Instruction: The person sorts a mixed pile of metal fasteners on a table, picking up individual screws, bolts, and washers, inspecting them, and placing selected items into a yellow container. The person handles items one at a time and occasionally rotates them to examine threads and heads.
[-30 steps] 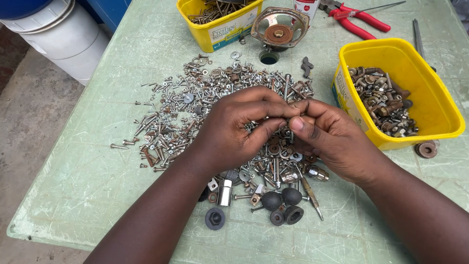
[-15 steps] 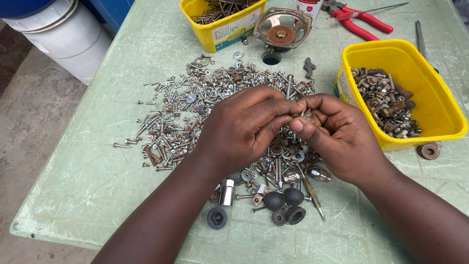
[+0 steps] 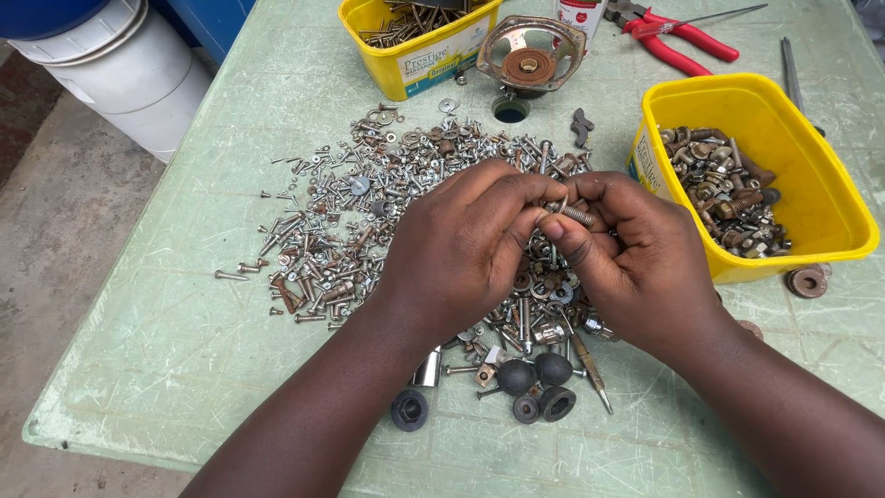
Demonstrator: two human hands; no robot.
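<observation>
Head view: both hands meet above a heap of screws (image 3: 369, 212) on the green counter (image 3: 166, 332). The left hand (image 3: 461, 249) and right hand (image 3: 636, 263) pinch a small threaded bolt (image 3: 573, 214) between fingertips, each grip clamped on it, near the yellow tub (image 3: 811, 184).

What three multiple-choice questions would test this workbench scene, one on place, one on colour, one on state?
1. Where do the red pliers lie?
A. top right of the table
B. inside a tub
C. on the floor

2. What colour is the tub holding the rusty nuts and bolts?
A. blue
B. yellow
C. white

3. What are both hands doing?
A. resting flat
B. lifting a tub
C. pinching one threaded bolt

Answers: 1 A, they lie by the far edge; 2 B, its walls are yellow; 3 C, fingers of the left hand and right hand meet on it.
</observation>
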